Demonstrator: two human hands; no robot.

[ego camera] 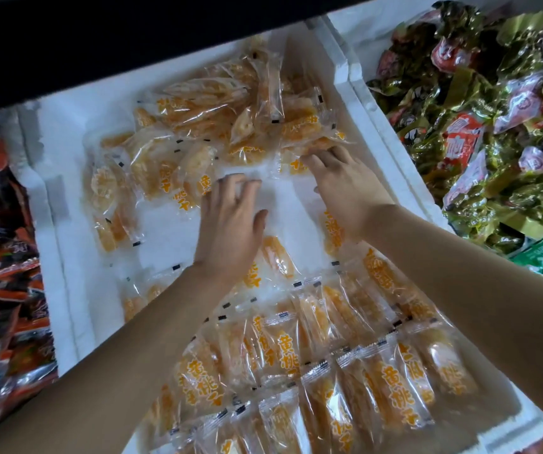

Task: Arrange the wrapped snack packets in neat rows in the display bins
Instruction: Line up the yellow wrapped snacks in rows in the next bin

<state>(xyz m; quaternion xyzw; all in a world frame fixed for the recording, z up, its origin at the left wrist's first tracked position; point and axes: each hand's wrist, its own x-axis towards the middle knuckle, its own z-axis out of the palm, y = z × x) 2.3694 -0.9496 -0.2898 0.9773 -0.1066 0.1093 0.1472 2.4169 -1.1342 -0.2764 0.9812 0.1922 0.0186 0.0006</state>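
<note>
A broad black overhanging panel [132, 34] is stretching across the top in deep shadow, while bright light is falling below it.

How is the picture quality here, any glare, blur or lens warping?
Head view: the bare floor of the foam bin is blown out white; the fingertips of the left hand look slightly motion-blurred; the wide lens bows the bin's walls; the shiny green packets throw glare spots; the top strip is nearly black.

A white foam bin [66, 290] — orange snack packets [289, 352] lie in it.
</note>
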